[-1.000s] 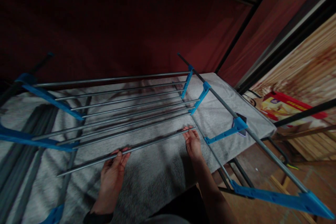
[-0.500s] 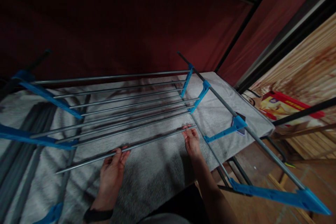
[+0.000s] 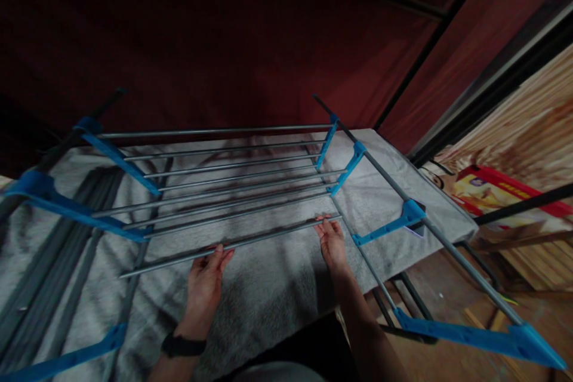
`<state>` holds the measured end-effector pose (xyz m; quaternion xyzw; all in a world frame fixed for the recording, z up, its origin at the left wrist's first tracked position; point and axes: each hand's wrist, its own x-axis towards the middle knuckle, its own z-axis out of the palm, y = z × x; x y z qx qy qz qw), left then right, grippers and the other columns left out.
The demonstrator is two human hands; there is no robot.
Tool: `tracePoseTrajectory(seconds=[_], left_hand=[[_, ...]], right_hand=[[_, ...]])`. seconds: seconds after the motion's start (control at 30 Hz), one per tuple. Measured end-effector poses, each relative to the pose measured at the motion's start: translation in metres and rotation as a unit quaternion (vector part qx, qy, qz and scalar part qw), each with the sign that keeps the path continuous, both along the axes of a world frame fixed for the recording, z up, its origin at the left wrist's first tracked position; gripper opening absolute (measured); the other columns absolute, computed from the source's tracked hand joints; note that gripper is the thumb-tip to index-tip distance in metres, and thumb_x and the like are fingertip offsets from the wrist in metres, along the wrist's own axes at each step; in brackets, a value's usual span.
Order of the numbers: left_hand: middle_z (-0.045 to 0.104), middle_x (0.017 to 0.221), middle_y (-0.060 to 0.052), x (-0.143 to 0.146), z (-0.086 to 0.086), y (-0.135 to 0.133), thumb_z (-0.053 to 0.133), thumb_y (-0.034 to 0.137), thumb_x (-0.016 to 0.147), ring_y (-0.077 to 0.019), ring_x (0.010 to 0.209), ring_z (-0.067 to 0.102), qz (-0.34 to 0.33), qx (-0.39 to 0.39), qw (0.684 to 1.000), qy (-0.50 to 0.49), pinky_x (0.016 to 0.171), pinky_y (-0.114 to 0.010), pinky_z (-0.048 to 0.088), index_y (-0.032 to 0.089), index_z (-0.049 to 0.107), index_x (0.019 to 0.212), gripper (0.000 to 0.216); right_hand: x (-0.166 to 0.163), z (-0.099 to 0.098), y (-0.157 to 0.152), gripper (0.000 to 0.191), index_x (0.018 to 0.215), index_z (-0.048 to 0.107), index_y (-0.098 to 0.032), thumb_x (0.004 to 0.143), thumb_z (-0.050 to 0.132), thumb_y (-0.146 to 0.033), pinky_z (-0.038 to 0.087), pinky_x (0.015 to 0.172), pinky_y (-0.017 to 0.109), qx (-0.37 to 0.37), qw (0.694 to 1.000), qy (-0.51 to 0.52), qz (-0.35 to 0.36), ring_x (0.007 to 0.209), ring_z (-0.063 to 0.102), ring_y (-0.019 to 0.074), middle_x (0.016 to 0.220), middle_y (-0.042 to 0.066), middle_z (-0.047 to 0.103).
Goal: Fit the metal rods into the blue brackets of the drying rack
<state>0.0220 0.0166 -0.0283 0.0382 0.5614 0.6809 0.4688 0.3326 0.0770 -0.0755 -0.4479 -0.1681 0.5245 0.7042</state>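
A drying rack of grey metal rods (image 3: 233,182) and blue plastic joints (image 3: 344,170) stands over a grey towel (image 3: 268,286). The nearest rod (image 3: 268,237) runs slantwise in front of the others. My left hand (image 3: 206,279) reaches up to this rod near its middle, fingertips curled on it; a dark band is on that wrist. My right hand (image 3: 332,243) pinches the same rod at its right end, close to the rack's side rail (image 3: 385,179).
A blue arm (image 3: 474,337) of the rack sticks out at the lower right over a reddish floor. A red and yellow box (image 3: 492,194) lies at the right by wooden slats. Dark red wall panels and black frame bars rise behind.
The view has swung a little, so the rack sits further right in the picture and my left wrist band shows. Both hands stay on the nearest rod.
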Motion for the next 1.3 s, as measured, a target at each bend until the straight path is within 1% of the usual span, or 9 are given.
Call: tracePoseTrajectory(seconds=[0.3,0.43,0.53,0.67,0.8,0.9,1.07,1.17,1.3], left_hand=[[0.077,0.075,0.004,-0.002,-0.006,-0.003,0.105,0.020,0.067,-0.0167,0.072,0.081,-0.032,0.019,0.999,0.004,0.087,-0.032,0.069,0.019,0.067,0.076,0.039],[0.076,0.071,0.003,-0.002,-0.004,-0.007,0.103,0.019,0.073,-0.0173,0.071,0.081,-0.006,0.011,1.000,-0.011,0.085,-0.032,0.069,0.020,0.060,0.073,0.043],[0.075,0.072,0.003,-0.002,0.002,-0.008,0.098,0.017,0.081,-0.0159,0.067,0.079,0.025,0.006,0.999,-0.023,0.079,-0.030,0.067,0.021,0.060,0.076,0.038],[0.073,0.069,0.002,-0.011,0.006,-0.010,0.095,0.021,0.087,-0.0154,0.064,0.077,0.059,0.012,0.998,-0.036,0.073,-0.028,0.065,0.021,0.060,0.078,0.036],[0.070,0.067,0.003,-0.025,0.004,-0.014,0.094,0.024,0.089,-0.0138,0.062,0.074,0.098,0.026,0.994,-0.035,0.072,-0.026,0.064,0.021,0.061,0.077,0.035],[0.073,0.071,0.001,-0.037,0.002,-0.018,0.091,0.023,0.092,-0.0129,0.062,0.072,0.124,0.030,0.991,-0.033,0.074,-0.026,0.063,0.022,0.062,0.078,0.031],[0.080,0.085,-0.005,-0.055,0.003,-0.024,0.076,0.023,0.103,-0.0179,0.076,0.078,0.146,0.047,0.988,-0.013,0.079,-0.031,0.064,0.023,0.070,0.090,0.014],[0.081,0.088,-0.006,-0.063,0.003,-0.025,0.071,0.027,0.106,-0.0190,0.081,0.080,0.166,0.036,0.985,0.005,0.077,-0.030,0.062,0.024,0.069,0.093,0.014],[0.079,0.088,-0.006,-0.068,0.001,-0.025,0.074,0.028,0.104,-0.0187,0.080,0.080,0.173,0.025,0.984,0.012,0.077,-0.029,0.062,0.024,0.065,0.089,0.018]], right_hand=[[0.003,-0.013,0.002,0.022,0.085,0.072,-0.036,0.073,0.090,-0.034,0.070,0.091,0.033,0.025,0.999,-0.031,-0.004,0.100,0.081,0.0169,0.102,-0.006,0.081],[0.006,-0.017,0.000,0.011,0.087,0.073,-0.037,0.084,0.083,-0.036,0.071,0.090,0.038,0.046,0.995,-0.088,-0.002,0.099,0.082,0.0194,0.104,-0.002,0.082],[0.009,-0.019,-0.002,0.009,0.087,0.073,-0.036,0.087,0.082,-0.036,0.071,0.092,0.040,0.050,0.993,-0.103,-0.006,0.100,0.082,0.0197,0.103,-0.001,0.082],[0.016,-0.021,-0.003,0.007,0.088,0.074,-0.034,0.087,0.081,-0.035,0.071,0.091,0.039,0.055,0.992,-0.117,0.002,0.100,0.081,0.0199,0.101,0.000,0.081],[0.020,-0.021,-0.004,0.010,0.087,0.076,-0.033,0.084,0.085,-0.029,0.071,0.093,0.036,0.042,0.996,-0.079,-0.005,0.103,0.082,0.0182,0.104,0.000,0.082],[0.022,-0.020,-0.006,0.014,0.083,0.075,-0.033,0.080,0.087,-0.025,0.071,0.092,0.033,0.038,0.997,-0.067,-0.013,0.104,0.082,0.0174,0.105,-0.001,0.083],[0.029,-0.024,-0.004,0.018,0.091,0.080,-0.030,0.076,0.088,-0.025,0.071,0.091,0.028,0.015,0.999,-0.039,0.001,0.100,0.082,0.0157,0.105,0.001,0.084],[0.033,-0.030,-0.002,0.017,0.093,0.079,-0.030,0.078,0.087,-0.027,0.072,0.089,0.029,0.018,0.999,-0.049,0.005,0.097,0.082,0.0166,0.104,0.001,0.084],[0.037,-0.037,-0.001,0.016,0.085,0.073,-0.032,0.080,0.088,-0.028,0.073,0.088,0.032,0.038,0.997,-0.071,-0.003,0.097,0.082,0.0184,0.103,0.000,0.084]])
